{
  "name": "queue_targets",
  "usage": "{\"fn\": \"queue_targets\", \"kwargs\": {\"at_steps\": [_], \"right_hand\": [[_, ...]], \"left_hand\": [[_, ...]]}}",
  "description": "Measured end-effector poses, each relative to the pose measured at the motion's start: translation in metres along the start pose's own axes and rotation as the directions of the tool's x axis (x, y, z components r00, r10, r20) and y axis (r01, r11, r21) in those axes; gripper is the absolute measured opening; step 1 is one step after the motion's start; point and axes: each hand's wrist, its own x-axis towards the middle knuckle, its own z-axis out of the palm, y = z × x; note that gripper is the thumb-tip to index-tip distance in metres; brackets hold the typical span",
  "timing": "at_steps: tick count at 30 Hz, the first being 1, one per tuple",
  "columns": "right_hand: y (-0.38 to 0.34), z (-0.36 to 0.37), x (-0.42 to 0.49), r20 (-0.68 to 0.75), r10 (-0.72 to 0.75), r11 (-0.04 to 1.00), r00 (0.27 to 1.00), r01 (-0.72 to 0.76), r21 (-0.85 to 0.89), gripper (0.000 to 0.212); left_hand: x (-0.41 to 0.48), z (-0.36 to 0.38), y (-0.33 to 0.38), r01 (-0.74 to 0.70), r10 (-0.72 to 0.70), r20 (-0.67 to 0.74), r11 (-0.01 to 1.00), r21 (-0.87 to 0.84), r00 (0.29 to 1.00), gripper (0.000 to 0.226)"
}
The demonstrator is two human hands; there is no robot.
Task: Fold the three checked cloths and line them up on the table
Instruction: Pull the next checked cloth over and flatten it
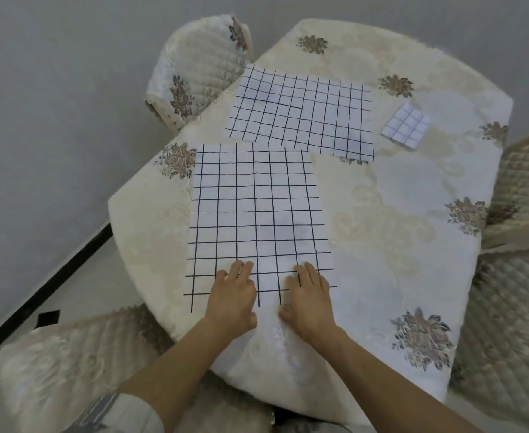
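A white cloth with a black check [257, 210] lies spread flat on the near part of the table. My left hand [233, 300] and my right hand [308, 300] rest side by side on its near edge, fingers straight and pressing down. A second checked cloth [303, 110] lies spread out flat behind it, its near edge touching the first cloth's far edge. A third checked cloth [406, 126] sits folded into a small square at the far right.
The table [397, 214] wears a cream cloth with brown flower motifs. Quilted chairs stand at the far left [194, 73], the right [522, 214] and the near left [69, 354]. Grey floor lies to the left.
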Motion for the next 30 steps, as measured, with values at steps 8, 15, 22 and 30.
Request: {"fn": "queue_targets", "kwargs": {"at_steps": [8,15,22,30], "right_hand": [[0.003,-0.004,0.007,0.013,-0.041,0.999,0.999,0.041,-0.028,0.054],[0.008,-0.005,0.009,-0.011,-0.063,0.998,0.998,0.063,-0.008,0.040],[0.025,-0.006,0.008,-0.101,0.012,0.989,0.995,0.003,0.149,0.016],[0.025,-0.022,0.002,-0.175,0.075,0.973,0.982,-0.034,0.230,0.010]], "left_hand": [[0.003,0.011,-0.005,-0.014,0.012,-0.069,1.000,-0.021,0.998,0.026],[0.003,0.017,-0.018,-0.026,0.015,-0.162,0.997,-0.066,0.987,0.014],[0.000,0.011,-0.029,-0.032,-0.023,-0.297,0.983,-0.181,0.955,0.015],[-0.014,-0.003,-0.046,-0.093,-0.027,-0.361,0.946,-0.310,0.932,0.016]]}}
